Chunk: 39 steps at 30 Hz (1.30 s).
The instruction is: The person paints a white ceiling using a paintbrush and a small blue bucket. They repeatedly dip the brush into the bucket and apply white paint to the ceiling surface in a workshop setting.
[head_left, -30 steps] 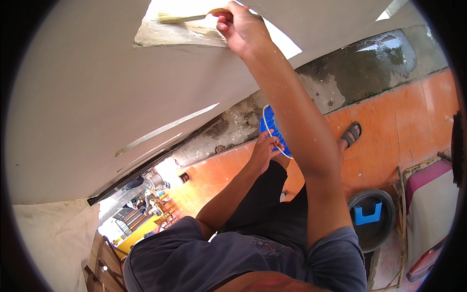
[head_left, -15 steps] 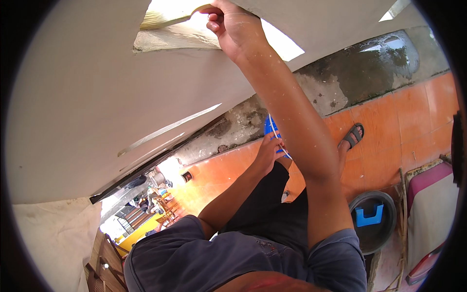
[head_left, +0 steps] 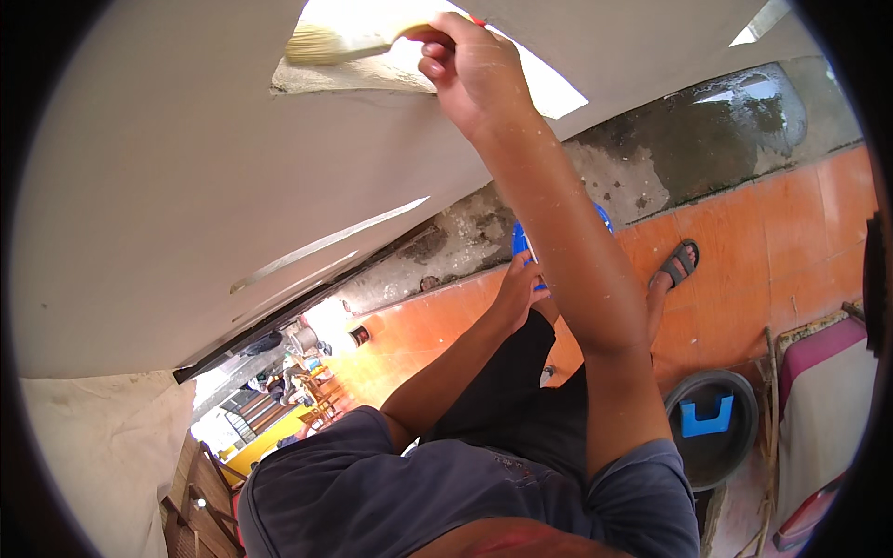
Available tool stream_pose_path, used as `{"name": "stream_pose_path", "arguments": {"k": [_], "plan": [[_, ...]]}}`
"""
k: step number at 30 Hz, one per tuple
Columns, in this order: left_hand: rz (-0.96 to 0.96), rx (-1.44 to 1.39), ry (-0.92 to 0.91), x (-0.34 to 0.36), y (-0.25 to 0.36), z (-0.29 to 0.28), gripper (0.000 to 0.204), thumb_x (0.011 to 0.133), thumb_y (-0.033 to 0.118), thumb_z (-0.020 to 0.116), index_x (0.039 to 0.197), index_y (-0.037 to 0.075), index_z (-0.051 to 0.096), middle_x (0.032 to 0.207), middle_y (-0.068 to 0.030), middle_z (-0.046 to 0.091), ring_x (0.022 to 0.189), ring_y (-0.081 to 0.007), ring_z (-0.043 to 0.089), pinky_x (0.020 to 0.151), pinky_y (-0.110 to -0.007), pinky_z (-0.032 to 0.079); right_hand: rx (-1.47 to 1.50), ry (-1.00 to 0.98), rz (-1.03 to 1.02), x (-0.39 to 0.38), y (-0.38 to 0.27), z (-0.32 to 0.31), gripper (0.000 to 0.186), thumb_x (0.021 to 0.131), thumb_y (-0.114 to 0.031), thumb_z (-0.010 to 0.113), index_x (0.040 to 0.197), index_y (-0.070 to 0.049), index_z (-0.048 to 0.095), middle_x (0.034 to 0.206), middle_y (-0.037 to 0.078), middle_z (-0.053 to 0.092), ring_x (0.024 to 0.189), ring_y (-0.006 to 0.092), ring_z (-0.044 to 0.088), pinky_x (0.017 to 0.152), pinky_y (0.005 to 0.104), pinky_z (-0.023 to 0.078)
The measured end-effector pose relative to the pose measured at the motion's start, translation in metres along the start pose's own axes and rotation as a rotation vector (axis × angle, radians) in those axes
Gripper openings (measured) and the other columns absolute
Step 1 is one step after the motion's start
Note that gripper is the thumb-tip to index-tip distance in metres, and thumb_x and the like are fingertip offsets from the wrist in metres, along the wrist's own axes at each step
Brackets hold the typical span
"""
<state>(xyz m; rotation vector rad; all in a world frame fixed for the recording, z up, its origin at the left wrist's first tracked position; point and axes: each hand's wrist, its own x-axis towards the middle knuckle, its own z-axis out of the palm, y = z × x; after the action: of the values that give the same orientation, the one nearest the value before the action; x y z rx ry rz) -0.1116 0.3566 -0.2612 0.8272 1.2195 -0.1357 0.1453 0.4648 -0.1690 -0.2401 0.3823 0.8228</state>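
High up, my right hand (head_left: 482, 74) is closed on the handle of a paintbrush (head_left: 337, 44) with pale yellowish bristles. The bristles are by the edge of a bright opening in the white wall (head_left: 186, 214), just above its pale ledge (head_left: 363, 78); whether they touch it I cannot tell. Lower down, my left hand (head_left: 515, 296) grips a blue container (head_left: 518, 242) by its near side. My right forearm crosses in front of that container and hides most of it, including what it holds.
A dark round basin (head_left: 682, 465) with a blue piece (head_left: 707, 416) in it stands at lower right, beside thin sticks and a pink-and-white object (head_left: 823, 372). Orange tiles (head_left: 763, 232) cover the floor. A wet concrete strip (head_left: 707, 130) runs along the wall; wooden furniture (head_left: 200, 502) is at lower left.
My right hand and the paintbrush have shifted slightly right and down. The blue container has turned or shifted, and its rim now shows on the right of my forearm too.
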Motion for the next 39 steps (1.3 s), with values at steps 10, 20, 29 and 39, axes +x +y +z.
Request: {"name": "stream_pose_path", "arguments": {"k": [10, 20, 29, 39], "plan": [[-0.040, -0.003, -0.002, 0.005, -0.012, -0.009, 0.041, 0.094, 0.017, 0.052, 0.130, 0.008, 0.037, 0.094, -0.0057, 0.055, 0.091, -0.0192, 0.060, 0.086, -0.038, 0.050, 0.021, 0.299, 0.012, 0.018, -0.015, -0.109, 0.005, 0.089, -0.002, 0.058, 0.091, 0.002, 0.055, 0.086, 0.016, 0.065, 0.062, 0.0090, 0.044, 0.051, 0.0218, 0.036], [-0.051, -0.021, -0.018, -0.004, -0.007, 0.000, 0.047, 0.094, 0.019, 0.054, 0.133, 0.005, 0.034, 0.096, -0.0071, 0.052, 0.091, -0.0187, 0.057, 0.088, -0.038, 0.050, 0.083, -0.040, 0.102, 0.047, 0.006, -0.019, 0.012, 0.092, 0.000, 0.056, 0.098, 0.010, 0.056, 0.095, 0.022, 0.065, 0.068, 0.0101, 0.046, 0.051, 0.0204, 0.035], [-0.053, -0.003, -0.008, 0.004, -0.015, -0.008, 0.042, 0.093, 0.017, 0.051, 0.131, 0.008, 0.036, 0.095, -0.0048, 0.055, 0.090, -0.0185, 0.060, 0.088, -0.039, 0.048, -0.079, 0.298, 0.143, 0.048, -0.022, -0.135, 0.015, 0.092, 0.001, 0.051, 0.099, 0.012, 0.057, 0.099, 0.023, 0.065, 0.056, 0.0042, 0.040, 0.042, 0.0158, 0.029], [-0.054, -0.021, -0.018, 0.004, -0.012, -0.010, 0.054, 0.092, 0.016, 0.054, 0.138, 0.003, 0.029, 0.095, -0.0069, 0.053, 0.090, -0.0197, 0.058, 0.087, -0.039, 0.051, 0.042, 0.168, 0.141, 0.052, 0.003, -0.078, 0.013, 0.097, -0.002, 0.053, 0.106, 0.006, 0.051, 0.100, 0.023, 0.064, 0.061, 0.0067, 0.044, 0.045, 0.0177, 0.030]]}}
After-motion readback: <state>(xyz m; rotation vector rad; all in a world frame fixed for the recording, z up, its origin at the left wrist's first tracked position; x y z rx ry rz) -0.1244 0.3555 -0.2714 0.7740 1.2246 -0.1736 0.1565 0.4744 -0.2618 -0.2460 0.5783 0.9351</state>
